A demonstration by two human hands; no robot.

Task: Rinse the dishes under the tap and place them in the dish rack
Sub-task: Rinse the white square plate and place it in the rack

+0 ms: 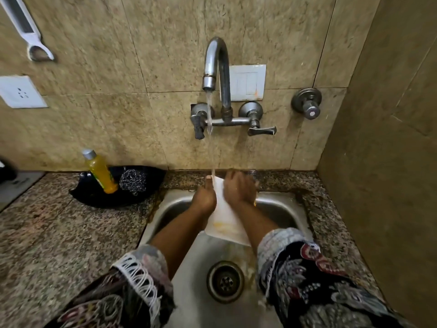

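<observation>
A white square plate [224, 216] with yellow food stains near its lower edge is held tilted over the steel sink [279, 209]. My left hand [204, 197] grips its left edge, thumb on the top corner. My right hand [240, 189] lies over its upper right part. Water runs from the wall tap [216, 65] down onto the plate's top edge between my hands. No dish rack is in view.
A black dish [94, 197] on the granite counter at the left holds a yellow soap bottle [101, 171] and a steel scrubber [132, 182]. The drain [225, 281] sits in the sink's near half. A side wall closes the right. A valve knob [307, 104] sticks out right of the tap.
</observation>
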